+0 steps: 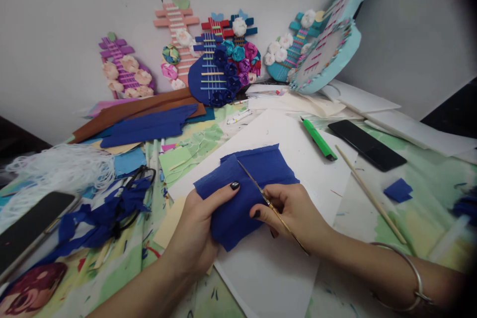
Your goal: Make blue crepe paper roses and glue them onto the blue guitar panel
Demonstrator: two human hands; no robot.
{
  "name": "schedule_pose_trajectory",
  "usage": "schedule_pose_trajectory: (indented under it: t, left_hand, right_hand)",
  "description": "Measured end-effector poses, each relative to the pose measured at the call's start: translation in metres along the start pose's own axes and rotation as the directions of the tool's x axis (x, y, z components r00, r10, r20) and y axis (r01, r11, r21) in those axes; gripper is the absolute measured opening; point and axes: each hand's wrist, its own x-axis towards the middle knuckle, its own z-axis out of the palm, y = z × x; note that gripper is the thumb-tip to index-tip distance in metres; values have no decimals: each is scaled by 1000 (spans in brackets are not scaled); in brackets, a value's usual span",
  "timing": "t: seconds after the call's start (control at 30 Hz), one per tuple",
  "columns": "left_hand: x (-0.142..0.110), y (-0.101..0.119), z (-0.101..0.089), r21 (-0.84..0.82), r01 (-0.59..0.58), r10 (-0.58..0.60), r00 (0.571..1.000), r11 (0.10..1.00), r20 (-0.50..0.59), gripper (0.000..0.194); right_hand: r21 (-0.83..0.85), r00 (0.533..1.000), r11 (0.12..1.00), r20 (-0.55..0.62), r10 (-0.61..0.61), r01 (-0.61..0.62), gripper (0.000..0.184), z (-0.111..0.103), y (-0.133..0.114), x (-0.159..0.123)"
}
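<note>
A folded or layered piece of dark blue crepe paper [231, 213] is held up over the white sheets. My left hand [199, 228] grips its left side, with the thumb lying on top and the other fingers hidden beneath. My right hand [298, 216] is closed around a slim pointed tool [253, 181] with a grey tip and a golden-brown shaft; its exact kind is unclear. The tool lies slantwise across the blue paper, its tip near the upper edge. Below the hands is a white sheet [272, 278].
Decorated guitar shapes [208, 72] lean along the wall. A green cutter [318, 139], a black phone [367, 144] and a wooden stick [370, 194] lie to the right. Blue scraps [93, 223], white cord [59, 174] and another phone [33, 231] are left.
</note>
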Motion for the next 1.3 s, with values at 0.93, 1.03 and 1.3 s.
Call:
schedule_pose_trajectory:
  t: [0.93,1.03,1.3]
  left_hand:
    - [37,19,-24,145,-343,358,930,928,-90,49]
    - [61,34,-46,399,-384,440,897,832,-54,45]
    - [111,63,-85,835,-298,549,836,462,-6,27]
  right_hand:
    - [-315,928,947,-328,-175,67,47,-48,-3,15]
    - [-618,894,778,-404,-197,-108,55,-74,1,27]
    - [-739,909,544,-398,122,-396,39,-99,19,41]
